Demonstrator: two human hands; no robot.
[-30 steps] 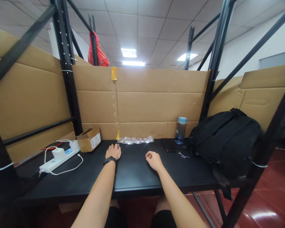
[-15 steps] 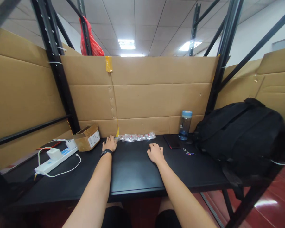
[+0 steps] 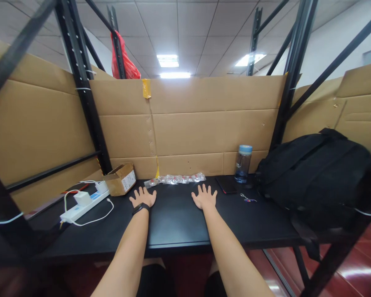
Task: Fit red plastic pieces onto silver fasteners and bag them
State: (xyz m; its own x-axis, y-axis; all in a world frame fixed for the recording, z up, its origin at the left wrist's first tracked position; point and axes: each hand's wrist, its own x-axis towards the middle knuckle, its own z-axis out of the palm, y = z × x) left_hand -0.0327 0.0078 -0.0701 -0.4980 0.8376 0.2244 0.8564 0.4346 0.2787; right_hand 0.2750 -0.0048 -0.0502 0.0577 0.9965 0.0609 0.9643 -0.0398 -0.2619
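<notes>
The row of clear plastic packets point(image 3: 181, 179), holding shiny pieces with red marks, lies along the back of the black table point(image 3: 176, 225), close to the foot of the cardboard panel point(image 3: 188, 134). Its left end angles toward the viewer.

The left hand point(image 3: 143, 198) is palm down, fingers spread wide, holding nothing. Its fingertips are just beside the left end of the row; whether they touch cannot be determined. The right hand point(image 3: 205, 199) is likewise spread and without a hold, its fingertips just short of the row's right end. The packets thus lie beyond both hands, outside either grip.

In my judgement, the pose is best kept with both palms level, fingers relaxed and the left fingertips clear of the thin plastic, which would probably slide if nudged.

A dark wristband point(image 3: 140, 208) is on the left wrist. Left of that hand are an open carton point(image 3: 117, 185) and a white power strip point(image 3: 85, 207). To the right are a dark flat object point(image 3: 227, 185), a keychain point(image 3: 247, 199), a blue-lidded bottle point(image 3: 243, 166) and a black backpack point(image 3: 315, 177).
</notes>
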